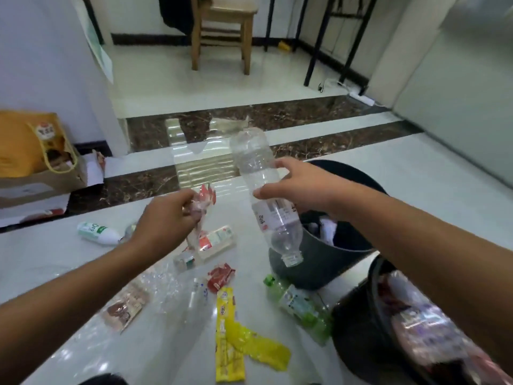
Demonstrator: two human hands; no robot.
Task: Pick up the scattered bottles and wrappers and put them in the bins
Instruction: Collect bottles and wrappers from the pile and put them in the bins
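My right hand (301, 187) grips a clear plastic bottle (259, 173) round its middle, neck pointing down, beside the rim of a dark bin (313, 262). My left hand (166, 215) pinches a crumpled pink-and-white wrapper (204, 200) above the floor. On the tiles lie a white bottle with a green label (97, 232), a red-and-white labelled bottle (215, 240), a green bottle (301, 304), a red wrapper (220, 276), yellow wrappers (236, 337), a brown snack packet (125, 309) and a clear flattened bottle (191, 298). A second dark bin (358, 337) at lower right holds wrappers.
An open cardboard box with an orange bag (30, 151) stands at the left wall. A step with a dark marble edge (249, 118) crosses the floor ahead. Beyond it stand a wooden chair (222, 31) and black table legs (319, 37); a power strip (361, 97) lies there.
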